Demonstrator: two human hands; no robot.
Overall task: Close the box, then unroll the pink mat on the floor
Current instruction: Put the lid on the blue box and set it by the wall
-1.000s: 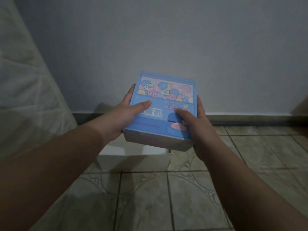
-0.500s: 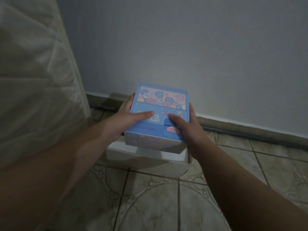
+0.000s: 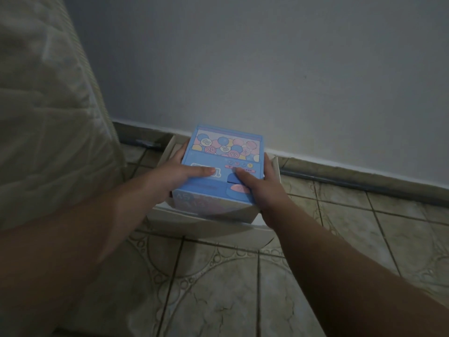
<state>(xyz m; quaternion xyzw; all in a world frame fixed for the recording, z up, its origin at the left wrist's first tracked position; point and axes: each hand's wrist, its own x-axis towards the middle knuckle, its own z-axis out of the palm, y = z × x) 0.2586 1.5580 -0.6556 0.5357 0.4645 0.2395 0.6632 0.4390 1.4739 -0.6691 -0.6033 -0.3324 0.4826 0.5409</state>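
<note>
Hands: my left hand (image 3: pixel 181 175) and right hand (image 3: pixel 261 188) grip the blue box (image 3: pixel 218 164) over the white box (image 3: pixel 209 226); tilting toward 6 o'clock could jam it.

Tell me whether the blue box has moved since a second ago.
Yes. The blue box, held by both hands, has come down toward the white carton on the floor by the wall.

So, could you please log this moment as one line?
both hands grip blue box | over open white box | mat unseen
</note>
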